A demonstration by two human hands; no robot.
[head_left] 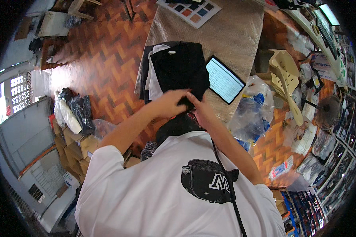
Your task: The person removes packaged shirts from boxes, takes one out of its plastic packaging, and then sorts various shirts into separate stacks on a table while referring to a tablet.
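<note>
A folded black garment point(180, 65), probably a shirt, lies on top of a small pile of clothes. White cloth point(154, 85) and dark grey cloth point(143, 81) show from under its left side. At its near edge my left hand point(172, 104) is closed on the black fabric, its fingers slightly blurred. My right hand point(203, 110) grips the same fabric just beside it, thumb and fingers close together. The two hands almost meet, with dark cloth between them. Just right of the pile lies a tablet point(226, 80) with a lit screen.
Bubble wrap point(237, 31) covers the work surface, with a colour swatch card point(194, 12) at its far end. Crumpled clear plastic bags point(251, 110) and a beige plastic chair point(284, 75) stand to the right. Cardboard boxes point(73, 148) and wrapped bundles point(81, 112) are at left.
</note>
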